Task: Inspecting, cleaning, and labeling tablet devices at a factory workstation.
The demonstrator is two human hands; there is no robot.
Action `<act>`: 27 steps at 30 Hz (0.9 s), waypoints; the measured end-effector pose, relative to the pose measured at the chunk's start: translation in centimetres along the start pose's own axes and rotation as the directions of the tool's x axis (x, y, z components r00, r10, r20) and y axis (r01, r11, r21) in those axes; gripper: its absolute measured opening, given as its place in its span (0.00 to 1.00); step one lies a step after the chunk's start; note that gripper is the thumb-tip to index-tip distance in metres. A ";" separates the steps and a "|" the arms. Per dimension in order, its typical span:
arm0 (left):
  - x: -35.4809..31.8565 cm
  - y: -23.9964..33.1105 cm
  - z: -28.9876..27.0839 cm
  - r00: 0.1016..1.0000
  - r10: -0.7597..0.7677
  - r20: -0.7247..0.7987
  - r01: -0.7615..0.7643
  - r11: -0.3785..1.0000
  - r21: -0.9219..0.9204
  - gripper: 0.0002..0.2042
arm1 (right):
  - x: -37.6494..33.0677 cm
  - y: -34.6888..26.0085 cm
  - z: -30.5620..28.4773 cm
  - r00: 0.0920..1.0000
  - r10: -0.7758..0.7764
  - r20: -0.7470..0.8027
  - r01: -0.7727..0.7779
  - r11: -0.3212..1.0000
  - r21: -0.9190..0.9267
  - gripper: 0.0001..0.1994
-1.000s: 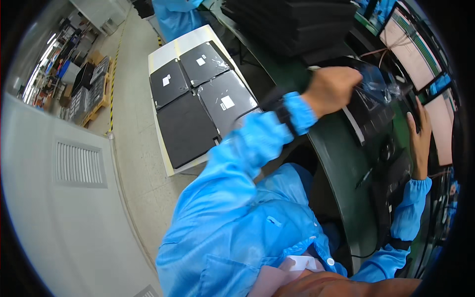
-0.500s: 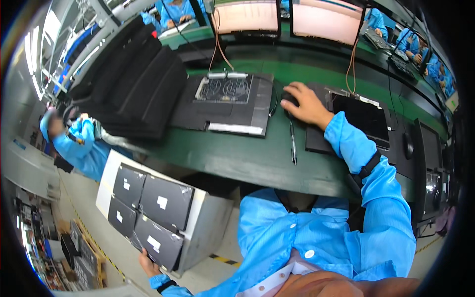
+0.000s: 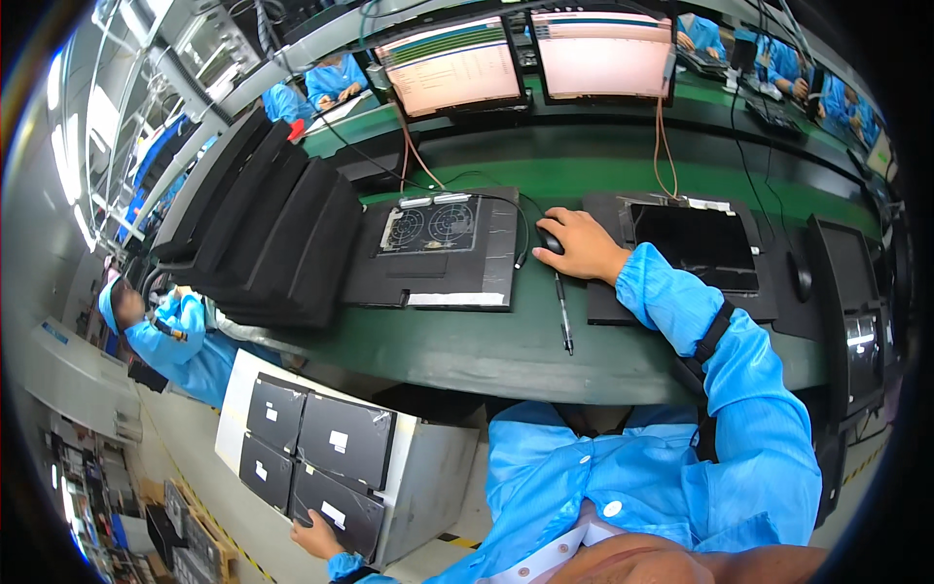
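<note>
My right hand (image 3: 587, 244) is wrapped over a black computer mouse (image 3: 551, 241) on the green table. Just below the mouse lies a pen (image 3: 564, 313). To the right of that hand, a black flat screen (image 3: 693, 245) rests on a dark board. At the lower left, my left hand (image 3: 317, 536) grips the near corner of a dark flat panel (image 3: 337, 508) bearing a white label. That panel sits with several like it on a white-topped box (image 3: 233, 414). The fingers under its edge are partly hidden.
Black foam slabs (image 3: 258, 229) stand stacked at the table's left. Beside them is a dark board (image 3: 457, 280) carrying a clear plate with two round patterns. Two lit monitors (image 3: 452, 68) stand behind. Black trays (image 3: 844, 282) line the right edge. Co-workers in blue sit beyond; one is at the left.
The whole view has shifted, with table and box now lower in it. My left hand's fingers have come over the panel's corner. My right hand stays on the mouse.
</note>
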State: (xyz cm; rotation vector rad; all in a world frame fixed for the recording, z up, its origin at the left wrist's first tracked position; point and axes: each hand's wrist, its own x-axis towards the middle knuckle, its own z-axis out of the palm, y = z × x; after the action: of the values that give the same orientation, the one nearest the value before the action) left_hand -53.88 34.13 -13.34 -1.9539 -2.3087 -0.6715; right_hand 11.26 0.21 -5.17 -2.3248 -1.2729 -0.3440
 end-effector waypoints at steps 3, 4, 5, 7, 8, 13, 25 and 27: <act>-1.8 6.5 0.2 0.963 0.207 -0.175 -0.264 0.862 -0.434 0.19 | -0.5 0.8 0.1 0.998 0.002 -0.066 -0.003 1.000 -0.008 0.28; -4.7 10.9 -0.8 0.959 0.234 -0.160 -0.276 0.637 -0.719 0.16 | -1.1 1.5 -0.3 0.994 -0.012 -0.110 0.009 0.999 -0.033 0.28; -7.8 14.4 -1.9 0.930 0.329 -0.166 -0.331 0.548 -0.768 0.14 | -1.0 2.4 0.3 0.992 -0.050 -0.112 0.049 0.999 -0.019 0.27; -14.1 20.6 -3.1 0.837 0.529 -0.139 -0.368 0.356 -0.859 0.12 | 0.0 2.0 0.4 0.995 -0.061 -0.080 0.064 0.997 0.038 0.27; -17.1 22.9 -3.8 0.775 0.622 -0.112 -0.350 0.275 -0.895 0.12 | 0.3 1.2 1.4 0.974 -0.113 -0.196 0.113 0.994 -0.012 0.27; -27.6 31.1 -6.1 0.211 0.954 -0.214 -0.115 -0.193 -0.974 0.15 | -3.2 -0.2 -9.2 0.748 -0.341 -0.570 0.325 0.936 -0.133 0.16; -31.1 34.7 -6.8 0.106 0.981 -0.165 0.065 -0.173 -0.983 0.10 | -44.1 11.6 -35.8 0.516 0.832 -0.202 -0.841 0.448 -0.303 0.32; -31.8 34.9 -6.8 0.071 0.984 -0.162 0.073 -0.167 -0.983 0.10 | -45.0 11.3 -35.5 0.508 0.850 -0.141 -0.835 0.445 -0.323 0.32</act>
State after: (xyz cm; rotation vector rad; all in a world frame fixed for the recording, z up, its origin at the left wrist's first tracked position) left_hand -15.87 6.02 -6.58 -4.1894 0.5116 -1.2233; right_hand -3.40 -55.78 3.01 -2.9351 0.1276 -0.1656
